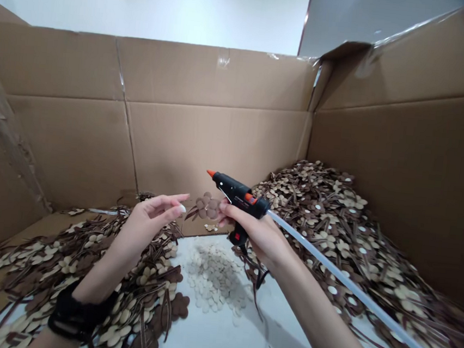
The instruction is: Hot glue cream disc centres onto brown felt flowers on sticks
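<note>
My right hand (248,219) is closed around a black glue gun (234,189) with an orange nozzle pointing up and left. Its thumb and finger also pinch a brown felt flower (207,206) with strips hanging from it, below the nozzle. A shiny spot shows at the flower's centre. My left hand (158,210) is just left of the flower, index finger stretched out and thumb close to the other fingers. Something small and white shows at the thumb tip; whether it is a disc or the nail, I cannot tell. A long glue stick (330,265) runs out of the gun's back.
Pale discs (216,276) lie heaped on the white board (199,340) below my hands. Piles of brown and beige flowers with strips rise at left (121,305) and right (325,227). Cardboard walls (215,134) stand behind and to both sides. A black cord (261,278) hangs near the gun.
</note>
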`<state>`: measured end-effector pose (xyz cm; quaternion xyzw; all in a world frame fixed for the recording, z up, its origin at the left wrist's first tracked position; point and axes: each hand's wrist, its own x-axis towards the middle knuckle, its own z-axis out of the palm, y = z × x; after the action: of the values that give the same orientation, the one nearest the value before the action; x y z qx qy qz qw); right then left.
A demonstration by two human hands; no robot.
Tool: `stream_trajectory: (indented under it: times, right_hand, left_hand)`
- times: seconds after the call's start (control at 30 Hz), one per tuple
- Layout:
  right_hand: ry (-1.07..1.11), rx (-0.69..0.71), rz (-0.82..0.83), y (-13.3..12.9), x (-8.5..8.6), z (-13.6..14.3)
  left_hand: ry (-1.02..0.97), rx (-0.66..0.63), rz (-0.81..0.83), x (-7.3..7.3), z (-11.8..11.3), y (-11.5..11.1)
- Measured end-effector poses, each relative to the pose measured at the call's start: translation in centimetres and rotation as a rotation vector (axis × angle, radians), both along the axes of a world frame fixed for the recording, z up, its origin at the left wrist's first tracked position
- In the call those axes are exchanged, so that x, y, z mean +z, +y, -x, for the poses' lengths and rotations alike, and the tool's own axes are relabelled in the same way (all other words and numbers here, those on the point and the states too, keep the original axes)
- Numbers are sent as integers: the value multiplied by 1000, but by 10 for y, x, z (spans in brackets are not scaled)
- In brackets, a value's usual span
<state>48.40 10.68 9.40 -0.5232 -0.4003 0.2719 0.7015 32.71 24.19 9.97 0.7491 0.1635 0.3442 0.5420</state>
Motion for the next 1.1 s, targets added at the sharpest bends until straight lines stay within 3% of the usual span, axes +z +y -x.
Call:
stream_trajectory:
  times: [0.17, 0.33, 0.57, 0.8, 0.97, 1.1]
  right_hand:
    - [12, 57, 81, 2, -3, 8]
    - [0, 79, 126, 1, -3, 14]
    - [-24, 158, 57, 0, -3, 19]
    - [-60, 151, 60, 0, -2, 20]
    - [-132, 158, 38, 0, -6, 18]
    - [-166, 118, 67, 1, -11, 15]
  left_hand:
    - [42, -48, -34, 7, 3, -19]
    - [98, 54, -130, 5, 3, -19]
    - [119, 74, -167, 4, 3, -22]
    - [57, 64, -200, 0, 1, -22]
    - [-2, -2, -118, -6, -1, -22]
    - [-35, -53, -40, -3, 1, -26]
